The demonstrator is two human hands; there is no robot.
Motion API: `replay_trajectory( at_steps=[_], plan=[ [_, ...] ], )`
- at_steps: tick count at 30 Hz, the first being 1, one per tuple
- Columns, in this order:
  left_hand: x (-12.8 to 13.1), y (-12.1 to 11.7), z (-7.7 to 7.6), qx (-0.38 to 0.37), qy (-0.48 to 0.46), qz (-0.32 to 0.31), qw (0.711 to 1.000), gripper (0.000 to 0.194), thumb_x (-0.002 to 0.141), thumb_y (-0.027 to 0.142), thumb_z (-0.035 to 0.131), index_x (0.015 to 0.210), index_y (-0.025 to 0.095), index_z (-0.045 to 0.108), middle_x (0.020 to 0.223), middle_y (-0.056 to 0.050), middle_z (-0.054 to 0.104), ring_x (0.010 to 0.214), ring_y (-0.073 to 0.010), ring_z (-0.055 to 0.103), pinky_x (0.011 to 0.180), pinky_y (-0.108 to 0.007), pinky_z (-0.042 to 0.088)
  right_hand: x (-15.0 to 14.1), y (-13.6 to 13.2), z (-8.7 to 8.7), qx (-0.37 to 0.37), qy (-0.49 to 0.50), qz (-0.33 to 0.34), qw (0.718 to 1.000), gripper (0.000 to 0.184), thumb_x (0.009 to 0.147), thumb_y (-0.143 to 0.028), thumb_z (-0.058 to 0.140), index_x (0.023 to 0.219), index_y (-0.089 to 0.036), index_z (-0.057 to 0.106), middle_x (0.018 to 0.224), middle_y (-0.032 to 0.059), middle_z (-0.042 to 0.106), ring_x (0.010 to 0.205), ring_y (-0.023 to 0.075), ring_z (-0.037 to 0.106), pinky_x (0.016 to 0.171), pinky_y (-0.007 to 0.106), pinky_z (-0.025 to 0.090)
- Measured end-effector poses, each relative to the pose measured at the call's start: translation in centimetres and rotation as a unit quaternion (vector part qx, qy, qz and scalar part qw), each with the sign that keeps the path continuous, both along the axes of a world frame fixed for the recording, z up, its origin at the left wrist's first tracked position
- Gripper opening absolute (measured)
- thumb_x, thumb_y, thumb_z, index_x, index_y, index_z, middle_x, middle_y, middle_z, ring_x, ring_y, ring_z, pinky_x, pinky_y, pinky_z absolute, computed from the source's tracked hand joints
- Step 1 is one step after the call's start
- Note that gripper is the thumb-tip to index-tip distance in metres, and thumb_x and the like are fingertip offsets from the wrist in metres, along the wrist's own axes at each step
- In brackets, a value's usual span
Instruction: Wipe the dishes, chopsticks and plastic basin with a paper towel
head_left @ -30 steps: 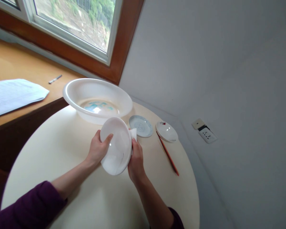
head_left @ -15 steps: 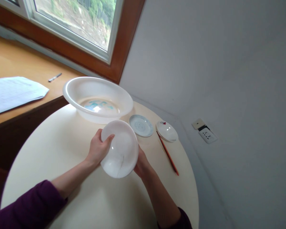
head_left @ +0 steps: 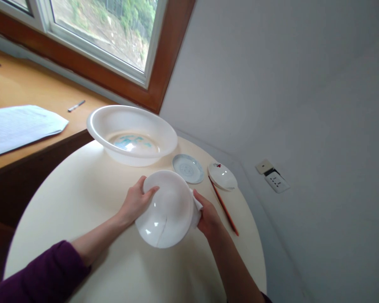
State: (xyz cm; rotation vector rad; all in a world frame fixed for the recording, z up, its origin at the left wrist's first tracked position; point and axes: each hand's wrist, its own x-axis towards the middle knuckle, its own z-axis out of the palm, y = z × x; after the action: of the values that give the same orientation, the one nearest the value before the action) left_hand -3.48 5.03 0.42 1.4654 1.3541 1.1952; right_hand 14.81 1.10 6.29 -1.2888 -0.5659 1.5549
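My left hand [head_left: 135,205] grips the left rim of a white bowl [head_left: 166,210], thumb inside it, holding it tilted above the round cream table [head_left: 91,198]. A dark hairline mark runs down the bowl's inside. On the bowl's right side my right hand [head_left: 207,216] is closed on a white cloth [head_left: 197,203] and presses it against the outer wall. Most of the cloth is hidden behind the bowl.
A large white plastic basin [head_left: 131,134] stands at the table's far edge. To its right lie a small blue saucer [head_left: 188,168], a small white dish [head_left: 222,175] and red chopsticks [head_left: 223,206]. Papers [head_left: 20,127] and a pen [head_left: 76,105] lie on the wooden sill.
The bowl has tipped flatter and shifted right and nearer. My right hand slid with the cloth from the bowl's back round to its right side.
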Motion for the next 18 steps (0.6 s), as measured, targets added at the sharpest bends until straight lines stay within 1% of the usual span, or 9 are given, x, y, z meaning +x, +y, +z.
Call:
replay_trajectory(
  at_steps=[2, 5, 7, 8, 11, 13, 15, 16, 18],
  plan=[
    [0.1, -0.2, 0.0, 0.002, -0.001, -0.027, 1.000, 0.024, 0.076, 0.045, 0.056, 0.076, 0.022, 0.049, 0.065, 0.003, 0.061, 0.063, -0.0181, 0.059, 0.057, -0.026, 0.042, -0.1, 0.3, 0.3, -0.009, 0.022, -0.029, 0.999, 0.024, 0.082, -0.027, 0.052, 0.076, -0.012, 0.069, 0.072, 0.0059, 0.072, 0.069, 0.0176, 0.067, 0.069, 0.026, 0.052],
    [0.2, -0.4, -0.2, 0.001, -0.014, -0.061, 0.998, 0.024, 0.076, 0.045, 0.056, 0.076, 0.022, 0.049, 0.066, 0.003, 0.062, 0.065, -0.0182, 0.060, 0.058, -0.025, 0.043, -0.4, 0.9, 0.3, -0.003, 0.041, -0.022, 0.999, 0.027, 0.084, -0.027, 0.047, 0.078, -0.012, 0.069, 0.070, 0.0071, 0.072, 0.071, 0.0195, 0.067, 0.070, 0.028, 0.053],
    [0.3, -0.4, -0.2, -0.003, -0.021, -0.069, 0.997, 0.025, 0.076, 0.045, 0.056, 0.077, 0.021, 0.050, 0.068, 0.002, 0.063, 0.067, -0.0186, 0.060, 0.059, -0.026, 0.044, -0.4, 1.3, 0.2, 0.025, 0.044, -0.013, 0.999, 0.025, 0.082, -0.030, 0.050, 0.082, -0.012, 0.068, 0.073, 0.0075, 0.072, 0.077, 0.0212, 0.067, 0.071, 0.030, 0.053],
    [0.4, -0.4, -0.2, -0.005, -0.022, -0.068, 0.997, 0.025, 0.075, 0.045, 0.056, 0.077, 0.021, 0.051, 0.069, 0.002, 0.063, 0.068, -0.0189, 0.060, 0.060, -0.026, 0.044, -0.4, 1.5, 0.0, 0.044, 0.040, -0.020, 0.998, 0.023, 0.081, -0.031, 0.053, 0.082, -0.013, 0.068, 0.075, 0.0075, 0.072, 0.079, 0.0216, 0.067, 0.072, 0.030, 0.053],
    [0.4, -0.2, -0.3, -0.012, -0.027, -0.058, 0.998, 0.026, 0.075, 0.046, 0.055, 0.078, 0.020, 0.052, 0.071, 0.000, 0.063, 0.069, -0.0202, 0.060, 0.062, -0.029, 0.045, 0.2, 1.9, -0.3, 0.106, -0.009, -0.080, 0.991, 0.019, 0.076, -0.032, 0.060, 0.079, -0.014, 0.067, 0.076, 0.0067, 0.071, 0.076, 0.0207, 0.066, 0.069, 0.030, 0.051],
    [0.4, -0.1, -0.3, -0.016, -0.035, -0.046, 0.998, 0.027, 0.075, 0.047, 0.054, 0.079, 0.020, 0.052, 0.071, -0.001, 0.063, 0.069, -0.0214, 0.061, 0.063, -0.030, 0.046, 0.9, 1.9, -0.3, 0.140, -0.074, -0.102, 0.982, 0.022, 0.073, -0.036, 0.063, 0.079, -0.014, 0.066, 0.070, 0.0042, 0.068, 0.065, 0.0174, 0.062, 0.060, 0.026, 0.048],
    [0.3, 0.1, -0.5, -0.021, -0.035, -0.029, 0.999, 0.028, 0.075, 0.047, 0.053, 0.079, 0.019, 0.053, 0.073, -0.002, 0.063, 0.070, -0.0224, 0.061, 0.064, -0.032, 0.046, 1.7, 1.6, -0.1, 0.162, -0.151, -0.075, 0.972, 0.029, 0.071, -0.043, 0.064, 0.078, -0.015, 0.066, 0.058, 0.0001, 0.061, 0.052, 0.0127, 0.053, 0.049, 0.023, 0.040],
    [0.3, 0.2, -0.5, -0.022, -0.029, -0.019, 0.999, 0.027, 0.075, 0.046, 0.053, 0.079, 0.019, 0.053, 0.073, -0.003, 0.064, 0.070, -0.0227, 0.061, 0.064, -0.032, 0.046, 2.1, 1.3, 0.1, 0.167, -0.190, -0.047, 0.966, 0.033, 0.070, -0.047, 0.065, 0.075, -0.015, 0.065, 0.053, -0.0017, 0.056, 0.047, 0.0108, 0.047, 0.045, 0.022, 0.035],
    [0.2, 0.5, -0.7, -0.022, -0.010, 0.002, 1.000, 0.025, 0.076, 0.045, 0.052, 0.078, 0.019, 0.053, 0.074, -0.003, 0.064, 0.070, -0.0229, 0.061, 0.064, -0.033, 0.046, 2.8, 0.6, 0.7, 0.172, -0.258, 0.023, 0.951, 0.041, 0.069, -0.056, 0.062, 0.068, -0.015, 0.062, 0.050, -0.0032, 0.049, 0.044, 0.0087, 0.038, 0.043, 0.022, 0.027]
  ],
)
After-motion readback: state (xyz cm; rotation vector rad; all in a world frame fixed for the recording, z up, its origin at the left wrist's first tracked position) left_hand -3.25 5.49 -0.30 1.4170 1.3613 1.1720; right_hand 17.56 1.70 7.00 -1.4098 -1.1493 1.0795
